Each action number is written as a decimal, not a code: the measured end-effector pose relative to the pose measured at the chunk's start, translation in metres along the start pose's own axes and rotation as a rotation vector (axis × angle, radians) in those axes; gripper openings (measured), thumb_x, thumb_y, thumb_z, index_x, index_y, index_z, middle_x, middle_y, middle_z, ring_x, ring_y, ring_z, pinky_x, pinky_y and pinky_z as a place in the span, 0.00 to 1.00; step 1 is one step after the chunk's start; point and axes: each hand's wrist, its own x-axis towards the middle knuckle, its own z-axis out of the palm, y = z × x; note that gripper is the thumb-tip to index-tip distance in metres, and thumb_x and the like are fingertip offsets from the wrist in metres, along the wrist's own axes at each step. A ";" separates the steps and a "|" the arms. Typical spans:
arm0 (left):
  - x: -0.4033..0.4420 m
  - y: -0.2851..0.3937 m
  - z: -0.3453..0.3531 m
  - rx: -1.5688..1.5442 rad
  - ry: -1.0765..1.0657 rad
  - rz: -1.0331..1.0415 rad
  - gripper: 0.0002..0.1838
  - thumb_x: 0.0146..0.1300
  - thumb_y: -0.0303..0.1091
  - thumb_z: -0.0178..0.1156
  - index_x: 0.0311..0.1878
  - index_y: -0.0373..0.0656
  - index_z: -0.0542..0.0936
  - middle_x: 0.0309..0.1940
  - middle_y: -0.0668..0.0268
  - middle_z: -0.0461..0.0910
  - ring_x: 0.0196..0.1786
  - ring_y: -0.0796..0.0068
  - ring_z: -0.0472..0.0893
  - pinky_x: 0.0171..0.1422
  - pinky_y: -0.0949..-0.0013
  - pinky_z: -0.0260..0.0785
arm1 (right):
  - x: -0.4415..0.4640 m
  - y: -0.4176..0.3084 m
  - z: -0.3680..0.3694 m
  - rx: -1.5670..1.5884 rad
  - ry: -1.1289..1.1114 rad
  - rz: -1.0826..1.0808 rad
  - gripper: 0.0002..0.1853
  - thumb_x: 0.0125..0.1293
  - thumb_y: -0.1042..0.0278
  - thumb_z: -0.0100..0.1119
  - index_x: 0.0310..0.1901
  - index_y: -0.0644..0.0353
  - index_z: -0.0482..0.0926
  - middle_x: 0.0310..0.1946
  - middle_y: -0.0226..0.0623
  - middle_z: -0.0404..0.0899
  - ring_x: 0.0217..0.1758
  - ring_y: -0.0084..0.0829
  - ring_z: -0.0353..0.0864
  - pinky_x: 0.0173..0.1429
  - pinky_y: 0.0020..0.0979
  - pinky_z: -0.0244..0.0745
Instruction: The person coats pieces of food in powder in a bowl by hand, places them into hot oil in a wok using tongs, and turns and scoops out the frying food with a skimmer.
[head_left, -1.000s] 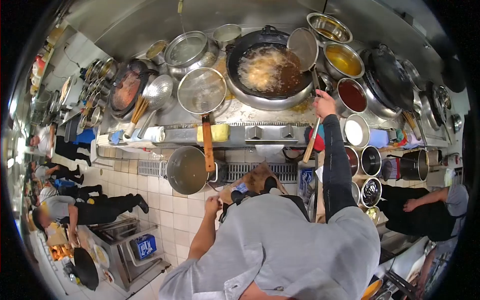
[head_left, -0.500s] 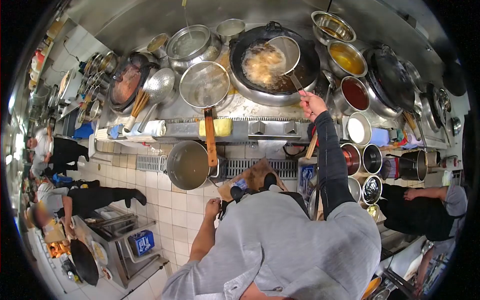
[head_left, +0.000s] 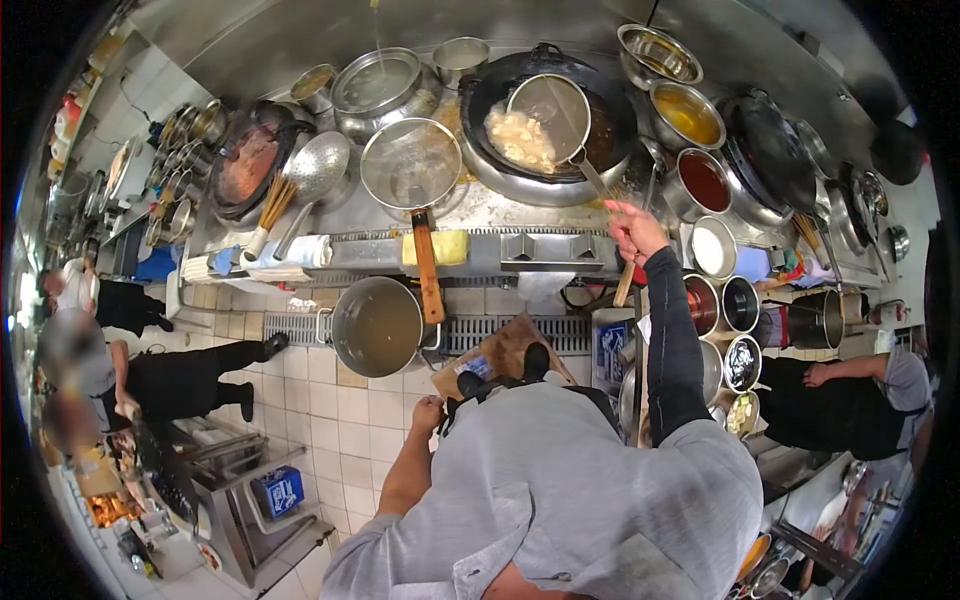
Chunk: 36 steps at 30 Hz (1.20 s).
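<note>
The kitchen has a pale tiled floor (head_left: 352,405) and a long stainless-steel worktop (head_left: 560,222) backed by a metal wall (head_left: 500,25). A large black wok (head_left: 620,110) sits in a silvery metal ring, with pale, foamy pieces of food (head_left: 520,138) in dark liquid inside it. The right hand (head_left: 638,232), at the end of a black sleeve (head_left: 677,330), is closed around the handle of a round metal mesh strainer (head_left: 550,108), whose basket is over the wok, partly covering the food. The left hand (head_left: 428,414) is low beside the grey-shirted body, its fingers curled in; whether it holds something cannot be told.

To the left of the wok, a second round mesh strainer with a wooden handle (head_left: 411,165) lies on the worktop, its handle extending past the front edge, beside a folded yellow cloth (head_left: 436,248). A perforated metal ladle (head_left: 318,166) is farther left. A large metal pot of cloudy liquid (head_left: 377,328) is below the worktop's front edge. Right of the wok are a steel bowl of yellow liquid (head_left: 688,114), a metal pot of dark red liquid (head_left: 703,182) and a round container with white contents (head_left: 713,248). At the right, a person in a black apron (head_left: 840,405) stands near the containers.
</note>
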 end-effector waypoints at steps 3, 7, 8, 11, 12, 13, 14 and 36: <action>0.000 0.003 -0.002 0.000 -0.040 -0.020 0.09 0.66 0.33 0.58 0.41 0.36 0.77 0.22 0.66 0.75 0.21 0.76 0.73 0.24 0.69 0.66 | -0.013 0.003 0.003 -0.044 0.023 -0.029 0.28 0.69 0.75 0.43 0.71 0.59 0.61 0.18 0.27 0.67 0.10 0.19 0.56 0.14 0.24 0.54; 0.018 -0.018 -0.007 -0.036 -0.070 -0.022 0.09 0.67 0.32 0.57 0.41 0.35 0.77 0.21 0.67 0.75 0.20 0.76 0.72 0.23 0.69 0.66 | -0.024 0.008 0.005 -0.043 0.054 -0.025 0.28 0.69 0.74 0.43 0.71 0.59 0.61 0.17 0.27 0.66 0.10 0.19 0.55 0.14 0.24 0.53; 0.021 -0.020 -0.007 -0.047 -0.075 -0.027 0.09 0.68 0.32 0.56 0.41 0.35 0.77 0.21 0.66 0.75 0.20 0.76 0.72 0.23 0.69 0.66 | -0.027 0.008 0.006 -0.042 0.058 -0.020 0.28 0.69 0.74 0.42 0.72 0.59 0.61 0.17 0.27 0.66 0.10 0.19 0.55 0.14 0.24 0.53; 0.025 -0.022 -0.009 -0.041 -0.079 -0.026 0.09 0.68 0.32 0.56 0.42 0.35 0.77 0.21 0.66 0.75 0.20 0.75 0.73 0.22 0.69 0.66 | -0.033 0.011 0.007 -0.084 0.075 -0.036 0.28 0.70 0.73 0.43 0.72 0.59 0.61 0.17 0.26 0.66 0.10 0.19 0.55 0.14 0.24 0.52; 0.024 -0.021 -0.008 -0.029 -0.076 -0.032 0.09 0.68 0.32 0.55 0.43 0.35 0.77 0.21 0.66 0.75 0.20 0.75 0.73 0.22 0.69 0.66 | -0.035 0.012 0.007 -0.085 0.077 -0.040 0.28 0.69 0.73 0.44 0.72 0.59 0.61 0.17 0.26 0.65 0.10 0.19 0.55 0.13 0.24 0.52; 0.024 -0.019 -0.008 -0.016 -0.073 -0.038 0.09 0.68 0.32 0.55 0.43 0.35 0.77 0.21 0.66 0.76 0.20 0.75 0.73 0.23 0.69 0.66 | -0.036 0.013 0.006 -0.085 0.080 -0.046 0.28 0.69 0.73 0.45 0.72 0.59 0.61 0.17 0.26 0.65 0.10 0.18 0.55 0.13 0.24 0.52; 0.023 -0.018 -0.008 -0.003 -0.069 -0.044 0.09 0.68 0.32 0.55 0.43 0.35 0.77 0.21 0.66 0.76 0.20 0.75 0.73 0.23 0.69 0.67 | -0.036 0.014 0.005 -0.085 0.082 -0.050 0.28 0.69 0.73 0.45 0.72 0.59 0.61 0.17 0.26 0.65 0.10 0.18 0.55 0.13 0.24 0.52; 0.015 -0.009 -0.002 -0.050 -0.067 -0.028 0.08 0.69 0.34 0.57 0.42 0.39 0.77 0.23 0.65 0.76 0.22 0.73 0.76 0.25 0.68 0.71 | -0.034 0.018 -0.021 -0.310 0.307 -0.176 0.24 0.68 0.75 0.52 0.65 0.56 0.74 0.15 0.22 0.69 0.10 0.15 0.59 0.14 0.22 0.51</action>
